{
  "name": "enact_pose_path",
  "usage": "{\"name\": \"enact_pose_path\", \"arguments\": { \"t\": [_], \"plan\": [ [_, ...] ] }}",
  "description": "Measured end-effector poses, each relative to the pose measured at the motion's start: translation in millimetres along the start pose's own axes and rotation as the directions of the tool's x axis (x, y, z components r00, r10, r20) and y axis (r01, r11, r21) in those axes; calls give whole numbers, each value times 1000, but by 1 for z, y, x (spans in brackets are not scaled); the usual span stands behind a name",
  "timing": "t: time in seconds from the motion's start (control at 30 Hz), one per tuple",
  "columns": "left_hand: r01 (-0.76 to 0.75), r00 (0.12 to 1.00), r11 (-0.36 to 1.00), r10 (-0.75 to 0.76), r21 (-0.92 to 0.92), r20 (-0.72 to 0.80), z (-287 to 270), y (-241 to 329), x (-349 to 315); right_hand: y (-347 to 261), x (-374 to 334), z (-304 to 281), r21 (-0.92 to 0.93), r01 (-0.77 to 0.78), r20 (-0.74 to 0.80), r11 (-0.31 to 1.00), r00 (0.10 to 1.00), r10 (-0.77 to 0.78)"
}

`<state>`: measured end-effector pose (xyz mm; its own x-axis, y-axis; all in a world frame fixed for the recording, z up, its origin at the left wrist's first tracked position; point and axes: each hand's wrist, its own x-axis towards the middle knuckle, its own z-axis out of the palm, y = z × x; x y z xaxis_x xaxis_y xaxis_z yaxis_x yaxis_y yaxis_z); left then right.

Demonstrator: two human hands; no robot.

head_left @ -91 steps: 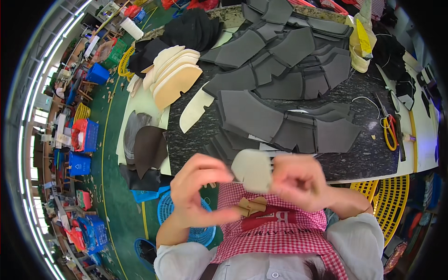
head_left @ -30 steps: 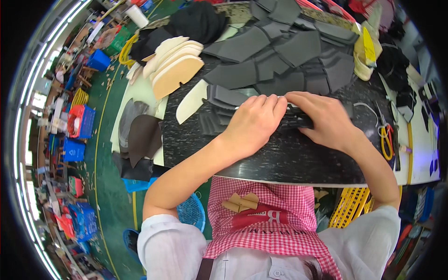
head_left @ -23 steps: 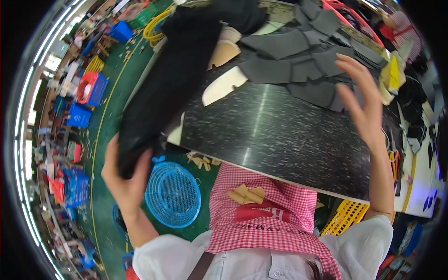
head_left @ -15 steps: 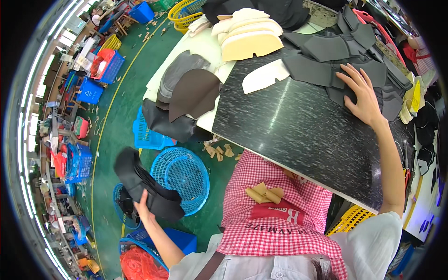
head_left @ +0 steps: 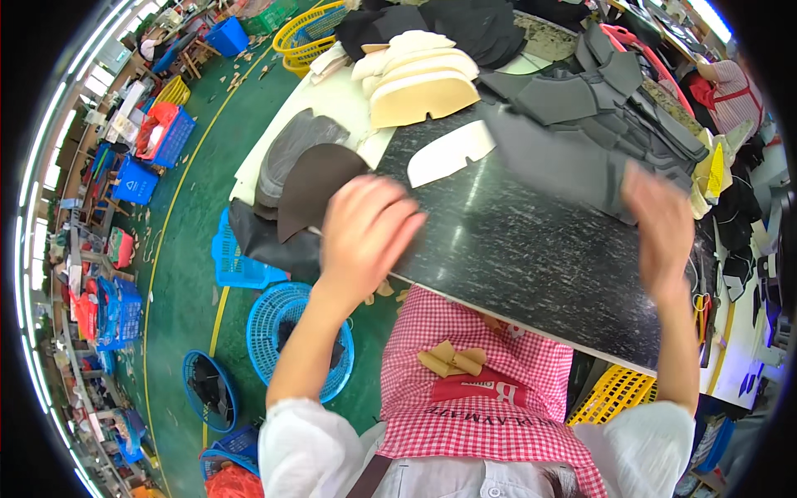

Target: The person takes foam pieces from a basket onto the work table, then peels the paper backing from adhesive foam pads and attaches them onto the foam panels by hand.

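My left hand [head_left: 365,228] hovers over the near edge of the black tabletop [head_left: 515,249], fingers loosely curled and apart, holding nothing. Just left of it lie dark brown curved pieces [head_left: 320,178]. My right hand [head_left: 660,224] is raised at the right, its fingers on the edge of a large grey foam piece [head_left: 552,162] that stretches from the grey pile [head_left: 614,108] toward me. The hand is blurred. A white sole-shaped piece [head_left: 448,153] lies flat on the table between my hands.
A stack of cream foam soles [head_left: 423,91] and black pieces [head_left: 465,25] sit at the table's far side. Round blue baskets [head_left: 290,324] and a blue crate [head_left: 241,261] stand on the green floor at left, a yellow crate [head_left: 614,398] at right. Another person [head_left: 735,83] works at upper right.
My left hand dropped the black pieces by the floor baskets and came back up to the table edge, empty. My right hand lifted off the pile, pulling a grey piece toward me.
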<state>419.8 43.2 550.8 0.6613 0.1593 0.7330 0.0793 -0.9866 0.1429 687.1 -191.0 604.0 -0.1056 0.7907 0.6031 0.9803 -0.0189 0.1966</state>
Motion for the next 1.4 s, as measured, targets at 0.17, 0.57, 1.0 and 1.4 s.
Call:
{"name": "enact_pose_path", "arguments": {
  "t": [0.17, 0.57, 1.0, 1.4],
  "plan": [
    [142, 813, 990, -122, 9, 570, 95, -34, 84, -94, -70, 1, 109, -178, 389, 978, 913, 123],
    [-464, 881, 874, 472, -140, 24, 36, 77, 77, -77, -43, -1, 809, -461, 583, -364, 709, 397],
    [221, 937, 477, 137, -851, 320, 24, 132, 81, -99, -20, -28, 968, -239, 168, 73, 840, 517],
    [261, 886, -650, -134, -714, 445, 49, 98, 53, -137, -84, 3, 814, -427, 210, 394, 849, 485]
  ]
}}
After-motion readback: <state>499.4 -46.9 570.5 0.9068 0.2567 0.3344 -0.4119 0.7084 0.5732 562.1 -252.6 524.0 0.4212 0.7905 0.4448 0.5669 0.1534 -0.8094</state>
